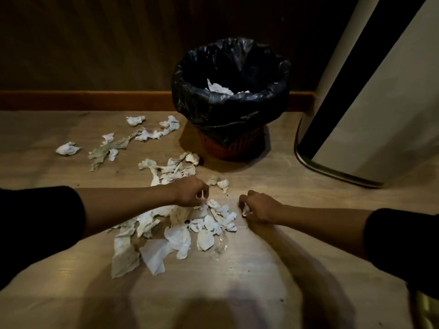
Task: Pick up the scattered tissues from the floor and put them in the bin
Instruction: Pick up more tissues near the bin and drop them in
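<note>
Currently mid-collection: both hands down at floor level in the centre of the frame, gathering. Left hand [190, 191] curled closed at the upper edge of the large tissue pile [180, 230], pinching a thin white scrap [202, 195] between fingertips. Right hand [259, 206] clenched just right of the same pile, gripping a small crumpled wad [245, 209] that shows white beneath the fingers. Bin [231, 100] upright in the upper centre of the frame, lined with a black bag, a few white tissues [219, 88] already visible inside. Much left on the floor [285, 245]: the large pile at lower centre, a second cluster [173, 167] just above the left hand, two small pieces [219, 182] between the hands and the bin, and a loose scatter [123, 141] toward the left middle of the frame. Next move, as judged: lift both closed fists clear of the pile, carry upward in the frame over the bag rim, release inside. Light, torn material; firm closure needed to avoid shedding fragments on the way. Clear plastic scrap [221, 245] at the pile's lower right edge, not tissue by appearance.
</note>
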`<action>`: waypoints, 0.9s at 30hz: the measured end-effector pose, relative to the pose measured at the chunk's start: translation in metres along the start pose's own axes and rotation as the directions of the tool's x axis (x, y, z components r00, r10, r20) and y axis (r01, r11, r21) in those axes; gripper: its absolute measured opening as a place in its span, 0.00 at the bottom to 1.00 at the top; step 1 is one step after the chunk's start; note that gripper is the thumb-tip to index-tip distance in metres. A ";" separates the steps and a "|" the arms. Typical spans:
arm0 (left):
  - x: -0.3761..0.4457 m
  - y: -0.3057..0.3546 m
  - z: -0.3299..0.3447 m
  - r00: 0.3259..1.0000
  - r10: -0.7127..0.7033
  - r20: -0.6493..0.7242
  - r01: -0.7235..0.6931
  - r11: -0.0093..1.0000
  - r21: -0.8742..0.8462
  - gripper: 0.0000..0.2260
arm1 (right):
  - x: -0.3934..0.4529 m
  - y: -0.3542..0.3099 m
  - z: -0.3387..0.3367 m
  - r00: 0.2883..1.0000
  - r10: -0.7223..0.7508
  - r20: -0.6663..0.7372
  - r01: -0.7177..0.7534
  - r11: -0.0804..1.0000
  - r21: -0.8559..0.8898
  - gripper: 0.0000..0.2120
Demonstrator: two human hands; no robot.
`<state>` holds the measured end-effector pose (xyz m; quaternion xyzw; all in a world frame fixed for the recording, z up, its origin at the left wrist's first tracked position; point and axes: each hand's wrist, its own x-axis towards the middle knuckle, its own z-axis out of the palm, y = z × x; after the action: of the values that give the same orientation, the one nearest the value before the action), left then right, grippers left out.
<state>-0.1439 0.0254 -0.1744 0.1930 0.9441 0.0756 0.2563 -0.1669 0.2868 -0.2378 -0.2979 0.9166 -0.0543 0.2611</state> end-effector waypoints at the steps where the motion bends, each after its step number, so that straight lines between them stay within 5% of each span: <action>1: 0.002 -0.002 0.009 1.000 -0.003 0.029 0.002 0.999 0.033 0.16 | 0.001 -0.001 0.005 1.000 -0.028 -0.002 0.028 0.999 0.020 0.13; 5: 0.002 -0.007 0.036 0.996 0.062 0.066 -0.070 0.989 0.131 0.26 | 0.004 -0.013 0.005 0.978 -0.190 -0.084 0.197 0.976 0.088 0.09; 10: -0.001 -0.006 0.058 0.996 0.074 0.052 -0.082 0.981 0.176 0.37 | 0.010 -0.039 0.020 0.946 -0.321 -0.056 0.317 0.946 -0.067 0.24; 12: 0.000 -0.007 0.067 0.997 0.052 0.059 -0.062 0.980 0.188 0.39 | 0.015 -0.042 0.030 0.942 -0.331 -0.053 0.326 0.942 -0.083 0.21; 16: 0.000 -0.012 0.074 0.995 0.086 0.047 -0.092 0.982 0.165 0.26 | 0.019 -0.037 0.023 0.949 -0.289 -0.123 0.299 0.951 0.080 0.11; 19: 0.000 -0.020 0.067 0.994 0.098 0.045 -0.102 0.992 0.076 0.16 | 0.011 -0.031 0.014 0.945 -0.261 -0.196 0.293 0.944 0.154 0.17; 22: -0.001 -0.027 0.057 0.998 0.062 -0.009 -0.062 0.998 0.034 0.14 | -0.006 -0.033 0.013 0.890 -0.390 -0.235 0.424 0.898 0.116 0.21; 27: -0.004 -0.032 0.043 0.993 -0.009 -0.119 0.001 0.998 -0.063 0.12 | -0.032 -0.048 0.038 0.857 -0.515 -0.013 0.514 0.854 0.078 0.25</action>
<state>-0.1285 -0.0035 -0.2172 0.1776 0.9553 0.1161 0.2059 -0.1007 0.2679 -0.2444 -0.5216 0.7997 -0.1568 0.2527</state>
